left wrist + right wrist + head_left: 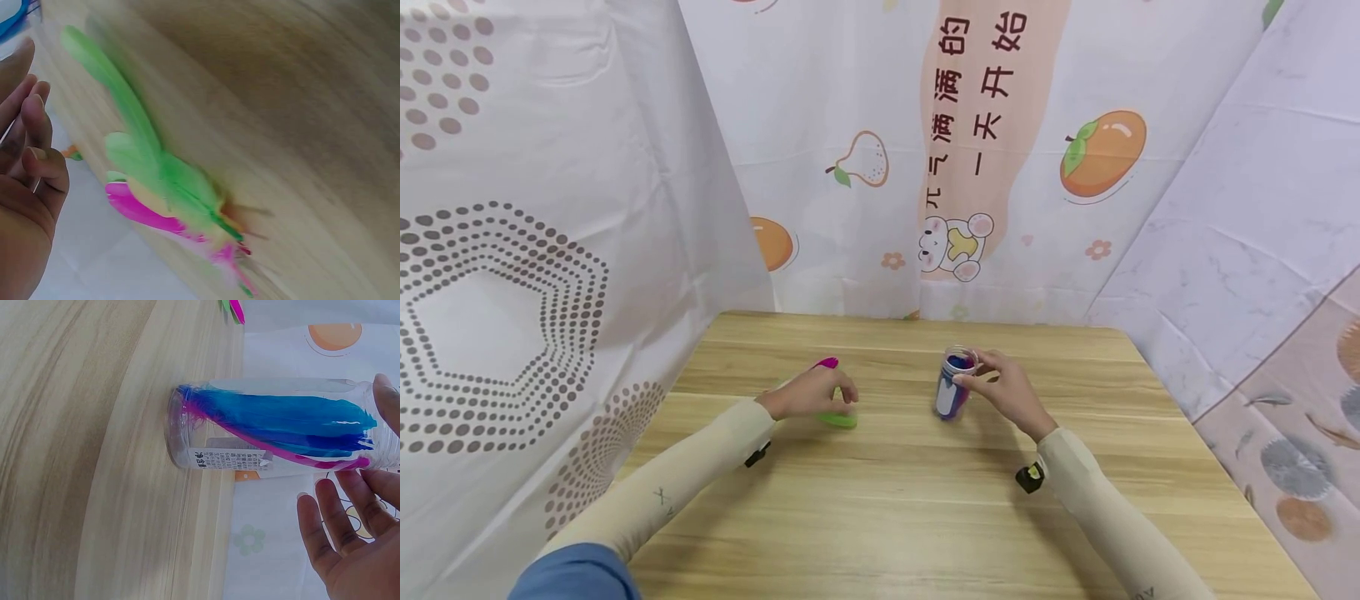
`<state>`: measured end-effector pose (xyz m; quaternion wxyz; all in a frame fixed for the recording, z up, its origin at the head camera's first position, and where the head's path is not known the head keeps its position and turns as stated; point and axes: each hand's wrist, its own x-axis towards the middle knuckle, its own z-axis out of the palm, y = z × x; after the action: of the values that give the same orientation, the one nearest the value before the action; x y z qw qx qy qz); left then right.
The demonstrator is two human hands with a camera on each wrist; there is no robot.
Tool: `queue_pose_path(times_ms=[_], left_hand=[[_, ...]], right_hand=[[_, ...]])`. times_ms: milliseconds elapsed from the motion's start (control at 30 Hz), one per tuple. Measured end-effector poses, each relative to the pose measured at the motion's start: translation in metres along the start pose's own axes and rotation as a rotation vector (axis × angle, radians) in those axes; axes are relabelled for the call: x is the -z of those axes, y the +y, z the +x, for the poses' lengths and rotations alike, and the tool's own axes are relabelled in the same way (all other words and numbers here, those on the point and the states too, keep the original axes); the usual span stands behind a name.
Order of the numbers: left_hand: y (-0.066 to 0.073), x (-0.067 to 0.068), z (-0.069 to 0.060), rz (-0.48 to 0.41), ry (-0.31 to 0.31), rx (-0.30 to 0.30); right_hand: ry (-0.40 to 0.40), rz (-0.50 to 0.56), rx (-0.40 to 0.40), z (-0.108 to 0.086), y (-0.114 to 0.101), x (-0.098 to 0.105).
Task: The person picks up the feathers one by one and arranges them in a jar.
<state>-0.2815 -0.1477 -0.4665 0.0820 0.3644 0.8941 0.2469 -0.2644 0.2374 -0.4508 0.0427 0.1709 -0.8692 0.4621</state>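
A clear, open-topped jar stands upright on the table, holding blue feathers and a magenta feather, with a white label on its side. My right hand holds the jar near its rim between thumb and fingers. Across the table, my left hand hovers over a loose pile of feathers, its fingers slightly bent and nothing held. Green feathers and a pink feather make up most of that pile, which the left hand partly hides in the head view.
The wooden table ends at a printed curtain behind. More hanging cloth borders it on the left and the right. Bare wood lies between the feather pile and the jar.
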Motion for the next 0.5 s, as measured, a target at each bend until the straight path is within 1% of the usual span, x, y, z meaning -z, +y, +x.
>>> queue_pose_path(times_ms=[233,367,500], left_hand=[[-0.003,-0.004,-0.005,0.007,-0.003,0.020],[-0.005,-0.007,-0.007,0.028,-0.019,0.051],[-0.006,-0.011,-0.011,0.022,-0.034,0.081]], right_hand=[[-0.002,0.002,-0.004,-0.001,0.000,-0.001],[-0.003,0.000,-0.010,-0.001,0.000,0.000],[-0.006,-0.005,-0.014,-0.001,-0.001,0.000]])
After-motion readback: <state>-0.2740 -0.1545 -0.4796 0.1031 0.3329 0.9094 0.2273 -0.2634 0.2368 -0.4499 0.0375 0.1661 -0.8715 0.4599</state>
